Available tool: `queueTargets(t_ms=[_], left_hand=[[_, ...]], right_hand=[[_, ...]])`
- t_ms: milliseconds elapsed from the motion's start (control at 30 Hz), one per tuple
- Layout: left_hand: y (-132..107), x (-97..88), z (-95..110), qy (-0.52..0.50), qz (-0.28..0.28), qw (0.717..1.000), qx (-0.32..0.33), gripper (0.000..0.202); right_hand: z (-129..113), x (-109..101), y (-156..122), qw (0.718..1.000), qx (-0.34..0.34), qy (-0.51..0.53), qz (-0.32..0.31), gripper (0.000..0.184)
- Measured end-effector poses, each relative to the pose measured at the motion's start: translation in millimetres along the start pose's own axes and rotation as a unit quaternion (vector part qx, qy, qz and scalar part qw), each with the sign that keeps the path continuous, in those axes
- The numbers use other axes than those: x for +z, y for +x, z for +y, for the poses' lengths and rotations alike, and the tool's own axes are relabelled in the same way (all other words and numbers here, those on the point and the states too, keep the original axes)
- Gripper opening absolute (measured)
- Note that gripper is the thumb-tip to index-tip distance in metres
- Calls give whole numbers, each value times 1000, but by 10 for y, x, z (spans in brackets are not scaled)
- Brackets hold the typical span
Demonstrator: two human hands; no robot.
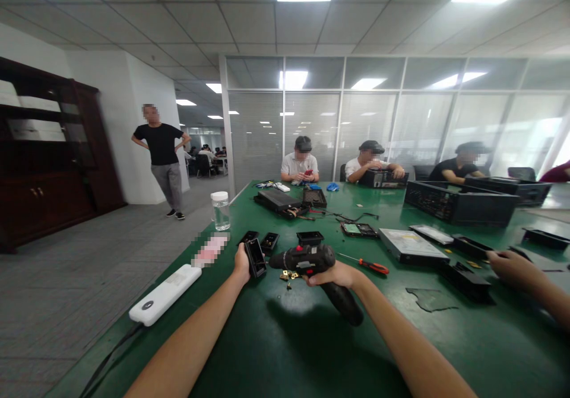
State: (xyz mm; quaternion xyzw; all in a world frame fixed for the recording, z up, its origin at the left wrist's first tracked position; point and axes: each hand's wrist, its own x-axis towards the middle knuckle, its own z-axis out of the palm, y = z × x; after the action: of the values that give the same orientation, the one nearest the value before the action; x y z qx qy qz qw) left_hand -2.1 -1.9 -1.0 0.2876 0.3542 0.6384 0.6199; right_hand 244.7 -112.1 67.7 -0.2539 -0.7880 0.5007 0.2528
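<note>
My left hand (241,264) is closed on a small black plastic box (255,258), tilted up with its hollow side toward me. In my right hand (336,274) is a black cordless drill (307,259), its chuck pointing left at the box. The drill's tip sits close beside the box's edge; whether they touch I cannot tell. Below the drill lie several small brass-coloured parts (287,276) on the green table. Just beyond my hands are more small black boxes (269,242), some with brass bits inside, and another black box (310,237) behind the drill.
To the right lie a screwdriver (371,265), a silver disc drive (412,246) and a clear broken sheet (430,299). Another person's hand (514,267) reaches in at the right. At the left are a white power bank (167,294) with a cable and a water jar (220,212).
</note>
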Motion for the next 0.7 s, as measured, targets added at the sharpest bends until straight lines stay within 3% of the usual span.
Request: queueTargets(t_ms=[700], left_hand=[[-8, 0, 6, -12, 17, 1000, -15, 33]], right_hand=[[12, 1, 9, 1000, 2, -8, 1, 24]])
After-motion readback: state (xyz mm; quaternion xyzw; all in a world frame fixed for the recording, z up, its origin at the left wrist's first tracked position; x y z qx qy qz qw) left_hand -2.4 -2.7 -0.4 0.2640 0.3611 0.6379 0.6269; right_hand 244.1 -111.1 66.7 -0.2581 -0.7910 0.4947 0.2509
